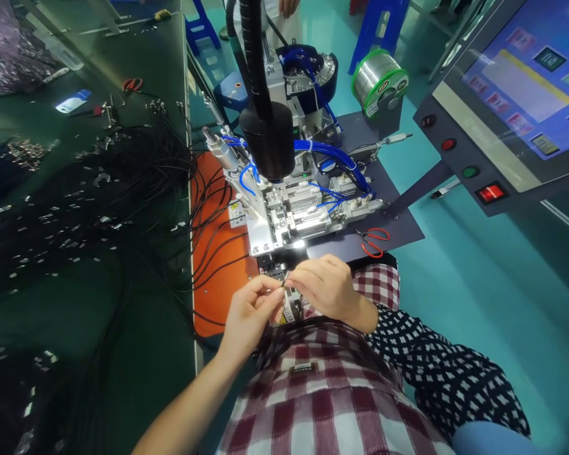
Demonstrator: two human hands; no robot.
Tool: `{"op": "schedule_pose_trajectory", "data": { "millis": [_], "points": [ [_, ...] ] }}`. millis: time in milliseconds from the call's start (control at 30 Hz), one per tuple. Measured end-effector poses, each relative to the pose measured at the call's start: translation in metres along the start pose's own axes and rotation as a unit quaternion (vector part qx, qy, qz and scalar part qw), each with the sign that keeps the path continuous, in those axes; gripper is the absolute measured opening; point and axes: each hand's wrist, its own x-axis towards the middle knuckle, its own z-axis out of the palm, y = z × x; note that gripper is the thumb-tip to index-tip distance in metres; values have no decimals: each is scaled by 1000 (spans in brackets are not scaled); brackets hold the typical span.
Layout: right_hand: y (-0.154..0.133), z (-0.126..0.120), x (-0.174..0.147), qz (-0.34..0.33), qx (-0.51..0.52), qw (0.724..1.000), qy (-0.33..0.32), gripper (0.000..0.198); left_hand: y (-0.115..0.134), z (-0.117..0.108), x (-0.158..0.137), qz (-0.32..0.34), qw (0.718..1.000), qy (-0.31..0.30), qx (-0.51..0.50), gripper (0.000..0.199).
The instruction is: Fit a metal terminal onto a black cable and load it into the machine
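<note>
My left hand (249,314) and my right hand (327,284) meet just in front of a small soldering machine (289,208). Both pinch a thin black cable end (284,284) with a small metal tip, held between the fingertips near the machine's front fixture. The tip itself is too small to make out. My checked apron lies below the hands.
A heap of black cables (99,196) covers the green bench at left, some trailing over an orange mat (213,278). Red snips (374,241) lie right of the machine. A solder spool (379,79), a control panel with buttons (469,170) and a touch screen (526,82) stand at right.
</note>
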Motion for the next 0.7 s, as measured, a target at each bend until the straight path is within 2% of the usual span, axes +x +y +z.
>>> {"op": "schedule_pose_trajectory", "data": {
  "millis": [67, 100, 167, 200, 267, 300, 333, 367, 400, 433, 467, 500, 533, 567, 600, 633, 700],
  "points": [
    [1, -5, 6, -26, -6, 999, -29, 21, 2, 0, 0, -19, 999, -26, -35, 22],
    [0, -7, 9, -10, 21, 999, -49, 25, 3, 0, -1, -27, 998, -40, -51, 23],
    [-4, -6, 11, 94, 149, 981, -76, 28, 2, 2, -1, -32, 996, -56, -64, 24],
    [-7, -3, 11, 158, 220, 959, -83, 31, 0, 4, -2, -19, 997, -47, -51, 23],
    [-12, 6, 7, 273, 357, 889, -93, 38, -4, 7, -3, 48, 999, 9, 21, 17],
    [-15, 11, 5, 307, 407, 854, -103, 42, -7, 8, -3, 90, 993, 44, 65, 15],
    [-16, 16, 2, 344, 474, 802, -117, 45, -9, 9, -3, 123, 984, 72, 103, 13],
    [-17, 19, -1, 369, 513, 766, -122, 47, -10, 9, -3, 137, 979, 87, 124, 13],
    [-17, 22, -4, 388, 533, 743, -115, 48, -11, 8, -3, 132, 979, 87, 125, 14],
    [-16, 22, -6, 394, 521, 751, -95, 46, -10, 7, -3, 110, 985, 76, 109, 16],
    [-13, 21, -7, 377, 470, 795, -67, 42, -9, 6, -3, 82, 991, 61, 83, 17],
    [-11, 19, -8, 339, 394, 853, -41, 37, -8, 4, -2, 54, 996, 45, 54, 19],
    [-7, 16, -7, 282, 305, 910, -20, 31, -6, 2, -2, 32, 999, 30, 27, 20],
    [-4, 11, -6, 211, 218, 953, -9, 25, -4, 0, -1, 16, 1000, 18, 5, 21],
    [-1, 7, -4, 138, 143, 980, -6, 20, -2, -1, -1, 4, 1000, 7, -14, 21],
    [2, 3, -1, 72, 87, 993, -13, 16, -1, -1, -1, -6, 999, -4, -31, 22],
    [4, -5, 5, -10, 31, 999, -37, 15, 2, -1, -1, -26, 997, -24, -62, 24]
  ]
}}
